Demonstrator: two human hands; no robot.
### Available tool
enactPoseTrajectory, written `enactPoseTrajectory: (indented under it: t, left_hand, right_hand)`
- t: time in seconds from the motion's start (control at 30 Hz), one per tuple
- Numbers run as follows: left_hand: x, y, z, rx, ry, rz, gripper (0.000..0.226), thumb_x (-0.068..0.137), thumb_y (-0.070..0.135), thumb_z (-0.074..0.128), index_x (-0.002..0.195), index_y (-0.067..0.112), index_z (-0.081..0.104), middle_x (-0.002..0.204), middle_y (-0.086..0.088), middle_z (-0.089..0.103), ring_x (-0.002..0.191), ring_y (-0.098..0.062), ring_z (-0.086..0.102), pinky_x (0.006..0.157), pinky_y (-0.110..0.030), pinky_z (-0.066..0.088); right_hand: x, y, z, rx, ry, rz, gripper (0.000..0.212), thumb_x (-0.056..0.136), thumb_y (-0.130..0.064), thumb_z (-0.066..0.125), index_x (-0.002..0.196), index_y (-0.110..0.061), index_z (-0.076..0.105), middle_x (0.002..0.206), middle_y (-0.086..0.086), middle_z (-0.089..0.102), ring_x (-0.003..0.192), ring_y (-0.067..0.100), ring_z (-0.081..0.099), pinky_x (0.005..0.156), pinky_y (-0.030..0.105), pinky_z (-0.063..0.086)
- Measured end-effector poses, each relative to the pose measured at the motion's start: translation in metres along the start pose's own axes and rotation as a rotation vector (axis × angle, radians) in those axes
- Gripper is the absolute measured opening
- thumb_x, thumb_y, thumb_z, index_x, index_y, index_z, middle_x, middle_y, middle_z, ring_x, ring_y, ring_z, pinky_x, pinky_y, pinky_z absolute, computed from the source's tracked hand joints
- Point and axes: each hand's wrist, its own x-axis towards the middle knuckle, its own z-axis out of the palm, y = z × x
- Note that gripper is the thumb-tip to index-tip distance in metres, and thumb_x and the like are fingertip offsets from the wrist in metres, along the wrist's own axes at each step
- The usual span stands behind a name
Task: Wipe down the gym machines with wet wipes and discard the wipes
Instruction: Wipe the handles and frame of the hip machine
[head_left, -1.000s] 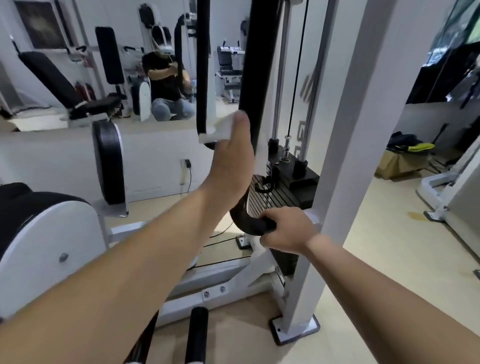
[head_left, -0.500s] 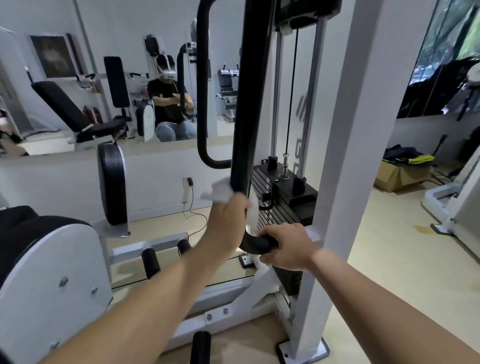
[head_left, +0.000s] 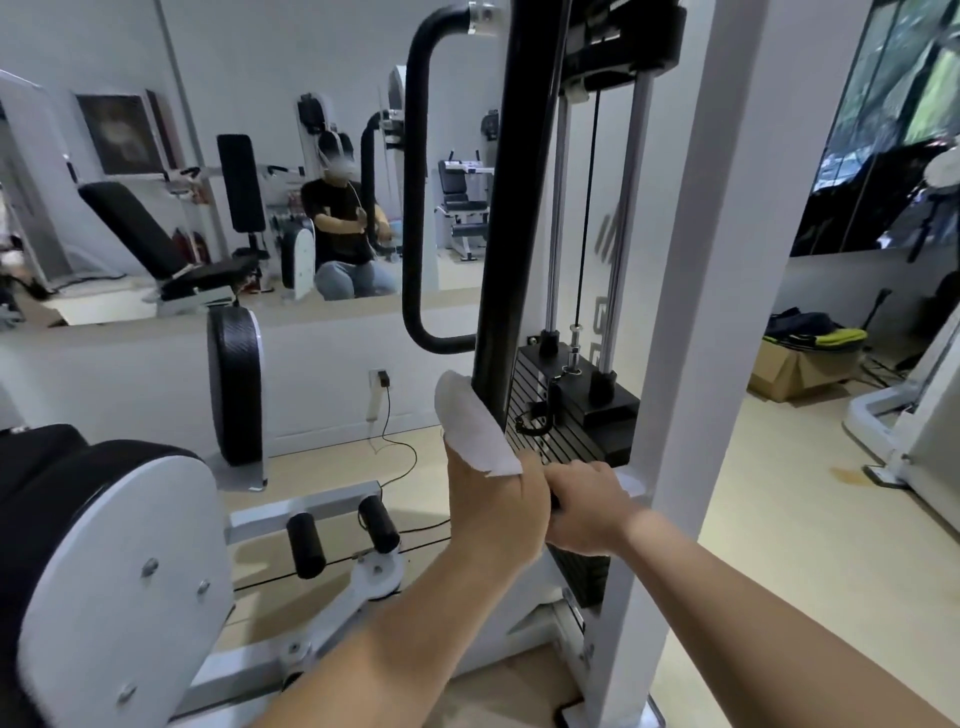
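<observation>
A black padded bar (head_left: 511, 218) of the gym machine rises straight in front of me, with a looped black handle (head_left: 415, 218) to its left. My left hand (head_left: 493, 504) grips the low end of that bar through a white wet wipe (head_left: 470, 431), which sticks out above my fingers. My right hand (head_left: 587, 512) is curled round the bar's bottom end, just right of the left hand and touching it. The bar's lowest part is hidden by both hands.
A white frame post (head_left: 691, 312) stands right of the hands, the black weight stack (head_left: 571, 421) behind them. At left are a white-and-black pad (head_left: 104, 561), foam rollers (head_left: 343, 535) and a wall mirror (head_left: 234, 182). A cardboard box (head_left: 795, 369) sits on the floor at far right.
My left hand slid the wipe down the black bar, from high up to just above my right hand. The right hand kept its hold on the bar's bottom end.
</observation>
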Motion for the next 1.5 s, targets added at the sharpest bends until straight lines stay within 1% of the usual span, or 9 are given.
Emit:
enactPoseTrajectory:
  t: [0.13, 0.3, 0.67, 0.77, 0.83, 0.97, 1.17, 1.4, 1.5]
  left_hand:
    - [0.049, 0.082, -0.03, -0.11, -0.137, 0.058, 0.01, 0.094, 0.013, 0.051, 0.084, 0.015, 0.05, 0.059, 0.008, 0.047, 0.049, -0.003, 0.042, 0.051, -0.021, 0.035]
    - [0.073, 0.1, -0.047, -0.331, -0.329, -0.148, 0.016, 0.089, 0.015, 0.047, 0.077, 0.003, 0.048, 0.068, -0.021, 0.04, 0.064, -0.034, 0.041, 0.062, -0.04, 0.036]
    - [0.03, 0.041, -0.046, -0.321, -0.257, -0.168, 0.021, 0.091, 0.023, 0.05, 0.089, 0.003, 0.056, 0.074, -0.015, 0.047, 0.07, -0.021, 0.047, 0.068, -0.034, 0.044]
    - [0.054, 0.099, -0.038, -0.268, -0.167, 0.08, 0.026, 0.106, 0.035, 0.043, 0.095, 0.017, 0.059, 0.081, -0.002, 0.055, 0.065, -0.004, 0.053, 0.063, -0.019, 0.045]
    - [0.066, 0.116, -0.022, 0.039, -0.059, 0.25, 0.046, 0.106, 0.05, 0.037, 0.129, 0.013, 0.05, 0.119, -0.008, 0.06, 0.108, -0.007, 0.059, 0.091, -0.025, 0.047]
    - [0.05, 0.078, 0.0, 0.61, 0.164, 0.642, 0.093, 0.095, 0.033, 0.05, 0.158, 0.008, -0.014, 0.167, -0.009, -0.01, 0.156, -0.037, -0.001, 0.127, -0.05, 0.011]
    - [0.004, -0.069, -0.022, 1.179, -0.21, 0.833, 0.11, 0.068, 0.031, 0.072, 0.159, -0.002, 0.018, 0.169, -0.016, -0.008, 0.156, -0.035, -0.011, 0.125, -0.051, -0.002]
    - [0.063, 0.017, -0.042, 1.102, -0.005, 1.063, 0.102, 0.083, 0.022, 0.056, 0.16, 0.004, -0.009, 0.168, -0.013, -0.017, 0.154, -0.032, -0.017, 0.126, -0.051, -0.004]
    - [0.082, 0.068, -0.039, 0.959, 0.066, 1.061, 0.097, 0.082, 0.016, 0.06, 0.161, 0.0, 0.004, 0.169, -0.016, -0.002, 0.155, -0.036, -0.011, 0.127, -0.051, 0.004]
  right_hand:
    - [0.0, 0.0, 0.001, 0.014, 0.014, -0.001, 0.024, 0.081, -0.042, 0.071, 0.103, -0.037, 0.061, 0.093, -0.019, 0.063, 0.093, 0.01, 0.054, 0.097, 0.033, 0.03]
    - [-0.001, 0.001, 0.003, 0.026, 0.033, 0.005, 0.027, 0.082, -0.043, 0.071, 0.107, -0.037, 0.063, 0.097, -0.018, 0.063, 0.096, 0.01, 0.052, 0.102, 0.034, 0.03]
    - [-0.001, 0.001, 0.005, 0.028, 0.039, 0.01, 0.028, 0.078, -0.044, 0.072, 0.104, -0.038, 0.061, 0.094, -0.021, 0.062, 0.094, 0.007, 0.053, 0.103, 0.034, 0.032]
    - [-0.001, -0.001, 0.003, 0.029, 0.014, 0.012, 0.026, 0.077, -0.043, 0.072, 0.101, -0.039, 0.061, 0.092, -0.021, 0.063, 0.092, 0.007, 0.054, 0.1, 0.032, 0.032]
    - [-0.002, -0.003, 0.002, 0.034, 0.025, 0.014, 0.025, 0.077, -0.04, 0.071, 0.1, -0.038, 0.062, 0.093, -0.019, 0.065, 0.091, 0.008, 0.054, 0.098, 0.032, 0.032]
    - [-0.005, -0.003, 0.005, 0.003, 0.061, 0.013, 0.019, 0.077, -0.036, 0.067, 0.095, -0.034, 0.062, 0.088, -0.015, 0.062, 0.091, 0.015, 0.055, 0.097, 0.034, 0.035]
    - [-0.005, 0.0, 0.004, -0.037, 0.025, 0.01, 0.011, 0.08, -0.038, 0.055, 0.075, -0.03, 0.048, 0.073, -0.01, 0.053, 0.084, 0.018, 0.05, 0.097, 0.035, 0.035]
    - [-0.001, 0.003, 0.006, -0.013, 0.039, 0.007, 0.021, 0.076, -0.044, 0.069, 0.091, -0.036, 0.057, 0.088, -0.018, 0.059, 0.093, 0.014, 0.053, 0.102, 0.035, 0.035]
    - [-0.001, 0.004, 0.006, 0.02, 0.012, -0.009, 0.038, 0.073, -0.049, 0.07, 0.108, -0.037, 0.063, 0.1, -0.017, 0.064, 0.102, 0.013, 0.057, 0.106, 0.038, 0.036]
